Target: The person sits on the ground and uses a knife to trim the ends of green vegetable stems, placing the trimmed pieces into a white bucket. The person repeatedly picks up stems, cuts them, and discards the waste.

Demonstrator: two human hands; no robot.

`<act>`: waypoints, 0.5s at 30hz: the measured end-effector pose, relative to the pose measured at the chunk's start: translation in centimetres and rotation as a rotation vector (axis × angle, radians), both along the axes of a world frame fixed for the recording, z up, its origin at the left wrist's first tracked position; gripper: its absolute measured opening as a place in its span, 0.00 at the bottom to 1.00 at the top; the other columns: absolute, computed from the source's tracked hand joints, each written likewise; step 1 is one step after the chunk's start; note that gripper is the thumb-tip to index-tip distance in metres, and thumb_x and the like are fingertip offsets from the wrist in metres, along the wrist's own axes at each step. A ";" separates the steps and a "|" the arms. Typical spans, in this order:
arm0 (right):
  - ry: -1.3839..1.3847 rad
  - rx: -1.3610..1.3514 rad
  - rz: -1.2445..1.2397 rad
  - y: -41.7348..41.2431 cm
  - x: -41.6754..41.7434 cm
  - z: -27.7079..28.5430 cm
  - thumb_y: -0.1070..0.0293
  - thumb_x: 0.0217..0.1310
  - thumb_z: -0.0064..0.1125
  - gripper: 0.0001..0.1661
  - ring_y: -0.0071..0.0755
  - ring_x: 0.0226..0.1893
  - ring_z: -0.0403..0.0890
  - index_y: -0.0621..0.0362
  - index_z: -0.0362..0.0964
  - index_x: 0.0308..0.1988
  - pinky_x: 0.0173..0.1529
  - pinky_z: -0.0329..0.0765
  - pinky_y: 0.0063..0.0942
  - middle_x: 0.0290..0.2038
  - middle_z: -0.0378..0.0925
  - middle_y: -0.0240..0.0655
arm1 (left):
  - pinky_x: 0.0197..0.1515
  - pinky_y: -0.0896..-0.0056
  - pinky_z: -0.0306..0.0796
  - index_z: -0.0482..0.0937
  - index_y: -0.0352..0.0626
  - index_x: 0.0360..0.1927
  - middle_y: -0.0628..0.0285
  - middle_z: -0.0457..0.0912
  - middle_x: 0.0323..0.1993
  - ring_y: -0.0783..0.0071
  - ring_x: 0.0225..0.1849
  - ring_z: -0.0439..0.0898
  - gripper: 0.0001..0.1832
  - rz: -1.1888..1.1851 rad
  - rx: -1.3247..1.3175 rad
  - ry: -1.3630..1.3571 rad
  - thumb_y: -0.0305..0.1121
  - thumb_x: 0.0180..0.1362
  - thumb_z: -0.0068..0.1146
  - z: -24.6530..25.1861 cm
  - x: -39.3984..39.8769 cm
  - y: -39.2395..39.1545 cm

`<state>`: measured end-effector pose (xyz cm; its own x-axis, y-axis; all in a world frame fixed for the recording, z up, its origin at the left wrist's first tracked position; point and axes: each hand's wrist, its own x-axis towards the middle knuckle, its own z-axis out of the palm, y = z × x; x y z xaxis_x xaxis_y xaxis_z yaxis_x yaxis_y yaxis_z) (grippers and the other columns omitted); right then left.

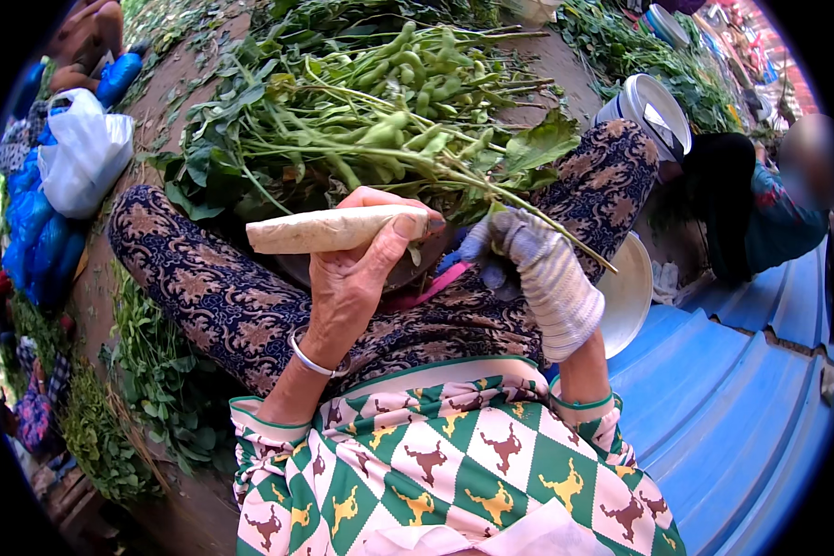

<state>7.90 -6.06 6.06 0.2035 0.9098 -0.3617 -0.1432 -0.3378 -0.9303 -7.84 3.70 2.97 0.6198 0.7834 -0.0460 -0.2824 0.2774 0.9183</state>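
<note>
My left hand [368, 257], bare and with a silver bangle at the wrist, is closed around a pale, wrapped handle-like piece [306, 230]; what its far end joins is hidden. In a striped knit glove, my right hand [528, 254] grips the stem of a green soybean plant [486, 182], whose stem end sticks out past the glove. Just beyond my hands lies a heap of soybean plants [417, 76] with green pods and leaves. Between my legs sits a dark, round container [295, 267], partly covered, beside a pink strap or handle [445, 281].
A white bucket [643, 104] stands beyond my right knee, and a pale basin [629, 299] lies beside my right thigh. Blue corrugated sheeting [709, 389] spreads at right, near another seated person. White [90, 156] and blue bags [38, 243] lie left, with more plants [160, 375].
</note>
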 end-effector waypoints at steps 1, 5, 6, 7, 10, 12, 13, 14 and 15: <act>0.045 0.076 -0.022 -0.1 -0.2 0.1 0.56 0.67 0.42 0.18 0.13 0.21 0.68 0.55 0.75 0.35 0.25 0.65 0.12 0.24 0.73 0.24 | 0.47 0.79 0.70 0.74 0.38 0.39 0.61 0.80 0.38 0.80 0.41 0.77 0.06 0.030 0.019 0.007 0.29 0.61 0.53 -0.6 -0.2 0.1; 0.134 -0.104 -0.027 -0.5 -0.7 1.5 0.50 0.65 0.47 0.20 0.11 0.22 0.69 0.55 0.75 0.36 0.25 0.66 0.12 0.26 0.76 0.26 | 0.47 0.80 0.71 0.75 0.38 0.39 0.62 0.78 0.41 0.80 0.40 0.77 0.06 0.079 0.000 -0.024 0.29 0.61 0.53 -1.3 -0.1 0.3; 0.109 -0.064 -0.036 -0.4 -1.2 1.4 0.42 0.58 0.52 0.25 0.12 0.17 0.66 0.55 0.73 0.36 0.20 0.61 0.11 0.23 0.73 0.26 | 0.46 0.80 0.71 0.75 0.38 0.39 0.62 0.78 0.42 0.79 0.40 0.77 0.06 0.102 0.008 -0.015 0.29 0.61 0.53 -1.3 -0.1 0.4; 0.124 -0.088 -0.019 -0.3 -1.3 1.8 0.43 0.58 0.52 0.25 0.11 0.16 0.66 0.56 0.73 0.37 0.20 0.60 0.11 0.23 0.73 0.26 | 0.46 0.80 0.71 0.75 0.38 0.39 0.62 0.77 0.43 0.79 0.40 0.77 0.06 0.124 0.017 -0.007 0.29 0.61 0.53 -1.4 -0.1 0.6; 0.109 -0.064 0.027 0.0 -1.5 2.9 0.46 0.57 0.55 0.26 0.10 0.14 0.63 0.58 0.74 0.42 0.18 0.57 0.09 0.21 0.72 0.25 | 0.46 0.78 0.71 0.75 0.39 0.40 0.63 0.76 0.44 0.79 0.41 0.75 0.07 0.141 -0.034 -0.094 0.30 0.61 0.53 -1.5 0.0 1.1; 0.086 -0.086 0.059 0.1 -1.8 3.6 0.46 0.57 0.55 0.27 0.09 0.14 0.62 0.59 0.74 0.42 0.18 0.55 0.09 0.21 0.71 0.25 | 0.47 0.78 0.71 0.75 0.40 0.41 0.64 0.76 0.43 0.79 0.42 0.75 0.07 0.100 -0.088 -0.130 0.31 0.61 0.53 -1.4 -0.1 1.3; 0.074 -0.099 0.074 0.1 -1.9 3.9 0.46 0.57 0.55 0.27 0.09 0.14 0.62 0.60 0.74 0.42 0.18 0.55 0.09 0.21 0.70 0.24 | 0.48 0.74 0.70 0.73 0.40 0.42 0.62 0.75 0.44 0.76 0.45 0.74 0.08 0.062 -0.098 -0.144 0.31 0.61 0.52 -1.6 -0.1 1.3; 0.070 -0.105 0.095 0.1 -2.2 3.9 0.45 0.57 0.55 0.28 0.09 0.13 0.60 0.60 0.74 0.43 0.18 0.53 0.09 0.20 0.68 0.23 | 0.50 0.70 0.70 0.72 0.40 0.43 0.59 0.75 0.45 0.74 0.48 0.74 0.09 0.023 -0.108 -0.159 0.32 0.62 0.51 -2.0 -0.1 1.3; 0.097 -0.147 0.135 0.4 -2.5 4.5 0.46 0.56 0.55 0.29 0.09 0.14 0.60 0.61 0.73 0.44 0.18 0.53 0.09 0.19 0.67 0.22 | 0.51 0.66 0.69 0.70 0.40 0.44 0.57 0.74 0.46 0.71 0.51 0.73 0.09 -0.017 -0.118 -0.174 0.32 0.62 0.50 -2.2 -0.1 1.3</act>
<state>5.37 -5.70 10.61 0.0414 0.8626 -0.5041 -0.1742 -0.4906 -0.8538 -7.90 4.99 0.80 0.6393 0.7685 -0.0283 -0.4283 0.3864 0.8168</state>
